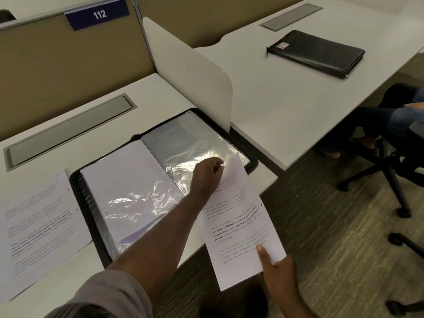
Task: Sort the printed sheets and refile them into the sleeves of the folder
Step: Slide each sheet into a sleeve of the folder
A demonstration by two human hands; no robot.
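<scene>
An open black zip folder (91, 216) lies on the white desk, its clear plastic sleeves (195, 143) spread left and right. The left sleeve holds a white page (124, 177). A printed sheet (241, 221) hangs past the desk's right front edge. My left hand (207, 177) reaches across the folder and pinches the sheet's top corner at the right sleeve's edge. My right hand (278, 271) grips the sheet's bottom end, thumb on top. A stack of printed sheets (36, 226) lies left of the folder.
A white divider panel (195, 72) stands behind the folder. A closed black folder (319, 52) lies on the neighbouring desk (275, 106). A seated person's legs (376, 120) and an office chair base (394, 180) occupy the floor at right. A cable tray cover (68, 131) is set into my desk.
</scene>
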